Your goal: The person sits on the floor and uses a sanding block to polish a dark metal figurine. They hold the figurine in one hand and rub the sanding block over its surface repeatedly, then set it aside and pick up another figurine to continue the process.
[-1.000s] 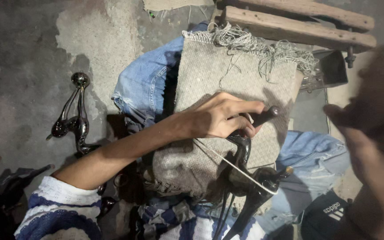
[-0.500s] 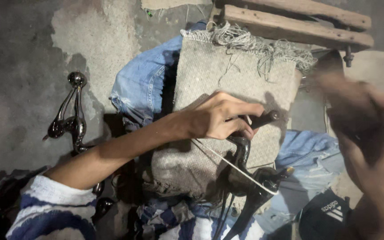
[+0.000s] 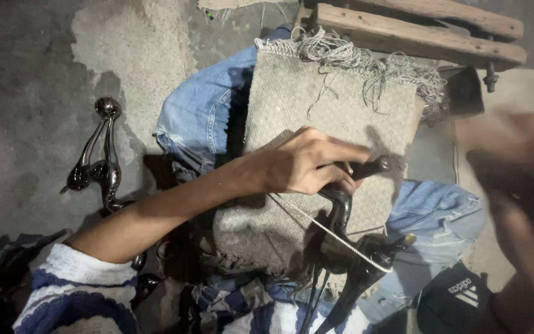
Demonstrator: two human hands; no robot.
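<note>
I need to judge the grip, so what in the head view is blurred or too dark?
Head view: the right hand is smeared by motion blur, its hold unreadable; the left hand on the dark metal part is sharp; the lower left corner lies in deep shadow.
</note>
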